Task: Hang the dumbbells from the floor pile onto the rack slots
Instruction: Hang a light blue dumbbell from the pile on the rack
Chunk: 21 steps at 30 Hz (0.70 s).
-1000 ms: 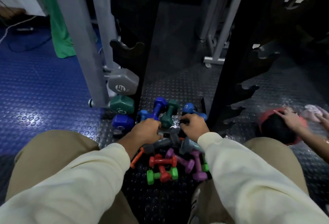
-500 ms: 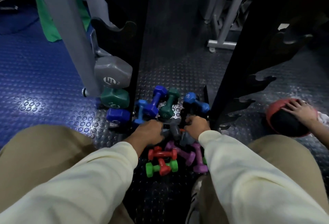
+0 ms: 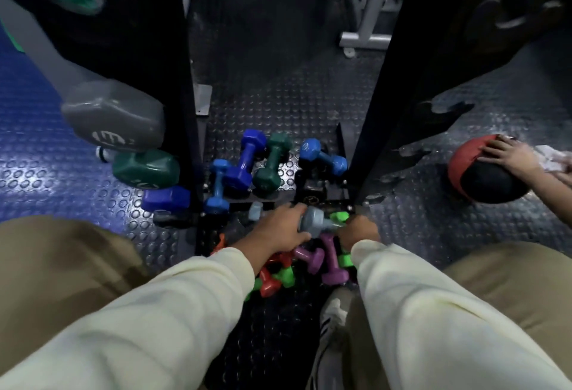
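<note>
Head view: black studded floor [image 3: 278, 101] meets blue matting [image 3: 40, 173].

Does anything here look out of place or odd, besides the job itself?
Mostly the expected mess: small dumbbells lie jumbled on the floor between the rack uprights, some crossing each other, like the purple ones. One oddity: another person's hand rests on a red and black ball to the right of the rack.

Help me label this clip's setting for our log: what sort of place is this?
Most likely a gym's weights area: coloured dumbbells piled on studded rubber flooring, a black rack with notched slots, and a medicine ball nearby.
</note>
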Tool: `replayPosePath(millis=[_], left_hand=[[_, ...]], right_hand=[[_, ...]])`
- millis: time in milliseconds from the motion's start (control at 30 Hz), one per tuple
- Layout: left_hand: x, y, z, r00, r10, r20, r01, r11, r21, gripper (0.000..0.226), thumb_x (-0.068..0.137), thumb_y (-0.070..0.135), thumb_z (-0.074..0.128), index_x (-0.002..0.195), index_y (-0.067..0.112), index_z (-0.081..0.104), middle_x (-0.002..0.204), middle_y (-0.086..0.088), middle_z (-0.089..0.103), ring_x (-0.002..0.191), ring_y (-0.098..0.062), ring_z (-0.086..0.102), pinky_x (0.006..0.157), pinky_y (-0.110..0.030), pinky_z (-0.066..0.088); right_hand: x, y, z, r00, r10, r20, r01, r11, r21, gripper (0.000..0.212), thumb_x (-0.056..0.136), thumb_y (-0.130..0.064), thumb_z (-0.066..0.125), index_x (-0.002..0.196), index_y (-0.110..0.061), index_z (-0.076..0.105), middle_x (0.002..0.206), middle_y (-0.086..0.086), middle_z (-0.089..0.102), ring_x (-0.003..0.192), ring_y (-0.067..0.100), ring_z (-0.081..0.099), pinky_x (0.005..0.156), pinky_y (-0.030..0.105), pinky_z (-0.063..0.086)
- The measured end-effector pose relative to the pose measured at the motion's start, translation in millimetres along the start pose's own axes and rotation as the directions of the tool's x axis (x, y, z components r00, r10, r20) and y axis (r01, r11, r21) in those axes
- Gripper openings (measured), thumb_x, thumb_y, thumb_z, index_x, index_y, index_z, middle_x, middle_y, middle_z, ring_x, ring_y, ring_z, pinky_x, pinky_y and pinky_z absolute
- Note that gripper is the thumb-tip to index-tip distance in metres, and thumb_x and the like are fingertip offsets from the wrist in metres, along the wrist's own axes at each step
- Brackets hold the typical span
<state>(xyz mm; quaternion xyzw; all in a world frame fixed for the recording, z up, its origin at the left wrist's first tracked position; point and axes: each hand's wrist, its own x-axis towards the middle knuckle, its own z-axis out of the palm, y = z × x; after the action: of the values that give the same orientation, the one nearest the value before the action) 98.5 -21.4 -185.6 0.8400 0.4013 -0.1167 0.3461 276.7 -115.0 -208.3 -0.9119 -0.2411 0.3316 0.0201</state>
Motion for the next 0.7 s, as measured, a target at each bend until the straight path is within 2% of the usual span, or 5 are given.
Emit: replayPosePath(millis=[167,300,400,533,700], left_hand=[[29.3,25.2,22.4,0.999,0.003,0.042,0.0,0.997,-0.074,0.09,0.088,0.049,0.075,0.161,0.032,0.025,0.152,-0.014,0.041,0.136,-0.037,0.049,0.11,-0.042,0.045],[46.4,31.7,37.0,0.993,-0.042,0.114,0.046,0.998,-0.038,0.091,0.092,0.045,0.073,0.164,0.027,0.02,0.156,-0.017,0.039,0.142,-0.038,0.043,0.116,-0.042,0.038],[54.0,27.4,44.8,0.992,-0.066,0.107,0.073,0.995,-0.062,0.082,0.092,0.038,0.074,0.159,0.027,0.028,0.153,-0.016,0.044,0.138,-0.038,0.048,0.115,-0.042,0.041],[63.5,23.0,55.6,0.988,-0.124,0.088,0.136,0.981,-0.141,0.073,0.086,0.037,0.079,0.145,0.03,0.036,0.135,-0.016,0.06,0.121,-0.041,0.061,0.101,-0.043,0.051],[70.9,25.5,58.8,0.991,-0.129,0.037,0.133,0.985,-0.114,0.059,0.083,0.026,0.078,0.129,0.026,0.039,0.124,-0.015,0.061,0.112,-0.042,0.064,0.092,-0.045,0.055]], right_hand=[[14.4,26.3,6.5,0.976,0.208,-0.071,-0.188,0.957,0.223,0.056,0.09,-0.034,0.072,0.138,-0.009,0.055,0.142,0.023,0.052,0.129,0.041,0.057,0.108,0.042,0.045],[33.4,37.3,14.6,0.966,0.259,-0.003,-0.248,0.928,0.276,0.059,0.095,-0.036,0.066,0.143,-0.008,0.045,0.145,0.025,0.05,0.134,0.043,0.052,0.114,0.048,0.04],[43.8,38.1,24.0,0.97,0.239,0.049,-0.242,0.91,0.336,0.054,0.097,-0.029,0.063,0.141,-0.005,0.044,0.14,0.028,0.058,0.131,0.044,0.056,0.108,0.044,0.044],[51.8,33.0,27.3,0.962,0.258,0.093,-0.273,0.863,0.425,0.058,0.095,-0.021,0.064,0.145,-0.007,0.04,0.138,0.025,0.06,0.127,0.042,0.059,0.104,0.042,0.046],[61.2,37.0,33.1,0.947,0.31,0.088,-0.307,0.783,0.541,0.049,0.087,-0.016,0.069,0.132,-0.015,0.049,0.125,0.022,0.066,0.112,0.041,0.066,0.101,0.045,0.054]])
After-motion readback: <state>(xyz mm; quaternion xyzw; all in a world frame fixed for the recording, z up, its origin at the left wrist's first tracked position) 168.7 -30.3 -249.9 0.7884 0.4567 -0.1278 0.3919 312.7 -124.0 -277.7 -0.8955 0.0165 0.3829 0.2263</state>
